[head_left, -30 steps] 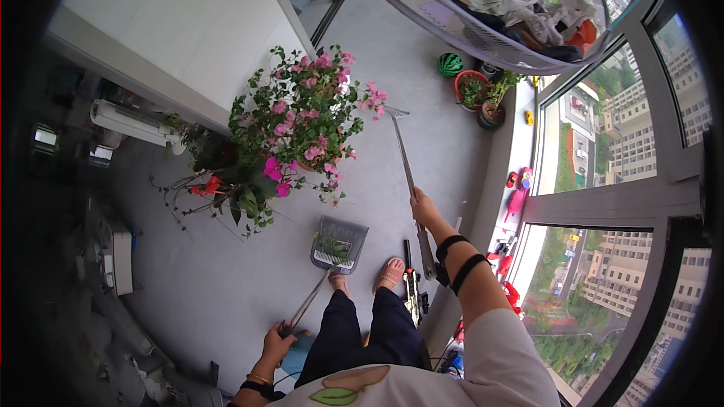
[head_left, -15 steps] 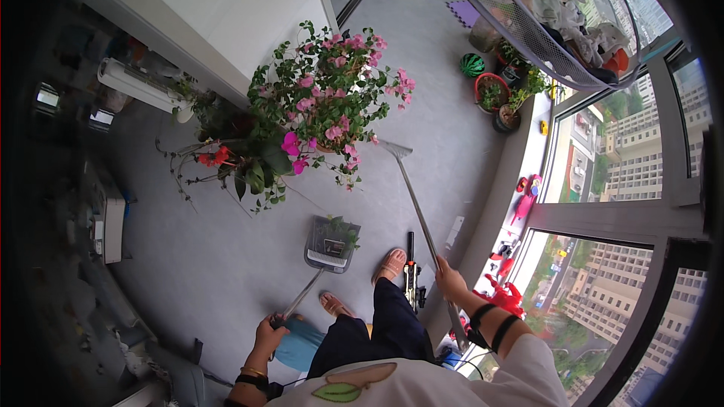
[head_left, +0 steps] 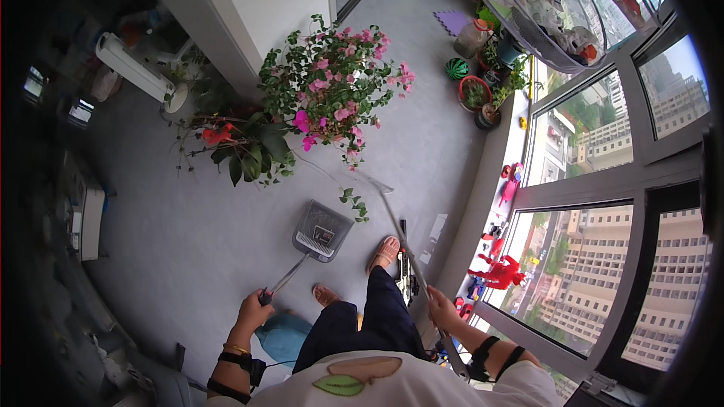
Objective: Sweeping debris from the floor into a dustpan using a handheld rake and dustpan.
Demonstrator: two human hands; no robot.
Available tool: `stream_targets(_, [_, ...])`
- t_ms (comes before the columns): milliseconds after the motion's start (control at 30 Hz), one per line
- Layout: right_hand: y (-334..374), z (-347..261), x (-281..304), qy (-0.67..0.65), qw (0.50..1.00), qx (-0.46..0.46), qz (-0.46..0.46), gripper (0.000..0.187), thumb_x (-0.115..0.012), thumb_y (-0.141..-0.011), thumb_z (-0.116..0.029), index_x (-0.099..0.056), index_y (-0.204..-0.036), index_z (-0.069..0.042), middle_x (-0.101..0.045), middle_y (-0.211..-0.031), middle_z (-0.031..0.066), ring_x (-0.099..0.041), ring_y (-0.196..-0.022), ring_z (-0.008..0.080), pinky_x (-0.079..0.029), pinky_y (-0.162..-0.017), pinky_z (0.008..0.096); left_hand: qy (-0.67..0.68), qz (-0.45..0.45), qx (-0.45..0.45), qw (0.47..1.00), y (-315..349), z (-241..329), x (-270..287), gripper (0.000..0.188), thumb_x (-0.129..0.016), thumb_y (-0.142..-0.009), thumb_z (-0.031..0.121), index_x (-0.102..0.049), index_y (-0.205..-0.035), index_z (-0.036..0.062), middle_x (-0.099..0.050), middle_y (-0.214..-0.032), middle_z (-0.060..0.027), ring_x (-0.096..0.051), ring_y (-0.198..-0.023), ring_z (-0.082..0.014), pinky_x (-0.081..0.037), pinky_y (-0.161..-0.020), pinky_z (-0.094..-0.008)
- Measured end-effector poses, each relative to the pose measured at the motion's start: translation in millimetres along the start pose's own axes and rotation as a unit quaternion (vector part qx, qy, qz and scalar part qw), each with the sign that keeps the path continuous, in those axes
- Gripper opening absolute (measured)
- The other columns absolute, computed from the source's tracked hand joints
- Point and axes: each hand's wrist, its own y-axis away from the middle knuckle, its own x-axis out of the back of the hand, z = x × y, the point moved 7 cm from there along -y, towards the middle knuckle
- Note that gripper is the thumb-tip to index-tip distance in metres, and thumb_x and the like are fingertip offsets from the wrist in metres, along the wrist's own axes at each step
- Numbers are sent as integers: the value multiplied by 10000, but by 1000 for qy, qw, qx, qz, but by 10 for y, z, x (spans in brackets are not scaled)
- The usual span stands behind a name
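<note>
"Fingers first, from the left?"

"Those of the left hand [head_left: 255,312] curl round the handle [head_left: 289,274] of the dustpan [head_left: 313,222], gripping it. Left of the pan, grey floor [head_left: 181,234] stretches out."

"And round its edges?"

"Its front lip points toward the flowering plant [head_left: 339,102], a band of floor between them. Just beside its right rim is a leafy sprig [head_left: 353,200]; I can't tell whether it lies down or hangs."

"Further right?"

"The broom [head_left: 408,249]: its head is blurred, its shaft slants past a sandalled foot [head_left: 385,252] and across a toy gun [head_left: 408,280] to the right hand [head_left: 443,311], closed round it. Beyond, a narrow strip of floor runs along the sill [head_left: 480,237]."

"What's everything made of?"

"Same order: smoky plastic for the pan, squarish, with pale comb teeth near the handle. Thin-petalled pink blooms over small green leaves. Straight, slim, metallic-looking shaft. Last, a spiky red figure [head_left: 499,274] on the sill, by the framed window glass [head_left: 566,279]."
</note>
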Motion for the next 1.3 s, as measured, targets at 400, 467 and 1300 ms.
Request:
stream_targets(400, [-44, 331, -1177, 8, 999, 29, -8, 429, -439, -893, -212, -356, -1303, -117, -472, -610, 20, -455, -418, 113, -377, -357, 275, -43, -2, -15, 999, 94, -306, 126, 284, -586, -669, 169, -584, -942, 92, -620, -859, -147, -583, -851, -326, -454, -752, -386])
stream_targets(467, [270, 222, -1389, 7, 998, 3, -61, 426, -442, -894, -215, -360, -1301, -120, -492, -629, 42, -472, -437, 115, -389, -363, 268, -43, -3, -3, 999, 24, -423, 109, 285, -584, -668, 169, -585, -942, 94, -621, -869, -145, -582, -860, -325, -454, -756, -386])
stream_targets(1300, [166, -706, -1996, 76, 990, -13, -119, 424, -431, -883, -209, -382, -1298, -136, -476, -530, 27, -463, -382, 114, -382, -341, 269, 90, 74, 124, 986, 663, -1516, 131, 279, -591, -667, 169, -597, -937, 96, -636, -850, -127, -605, -845, -295, -466, -745, -375])
